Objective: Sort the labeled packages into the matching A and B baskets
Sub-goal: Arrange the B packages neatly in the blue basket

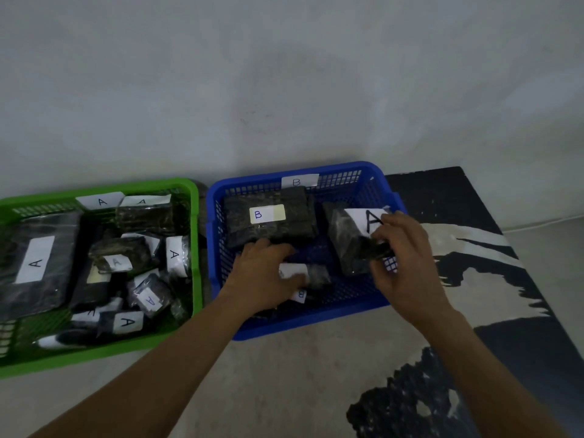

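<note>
Green basket [196, 263] cut by left edge; small package [318, 275] label half-hidden.

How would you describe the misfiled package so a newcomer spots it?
Start at the blue basket, right of the green basket. At its right side, the right hand grips a dark wrapped package. Only it carries a white A label; the large package beside it reads B.

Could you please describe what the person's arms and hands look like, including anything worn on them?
The left forearm and right forearm are bare, with no sleeves in view. The left hand and right hand wear no gloves, and no watch, bracelet or ring shows on the wrists or visible fingers.
</note>
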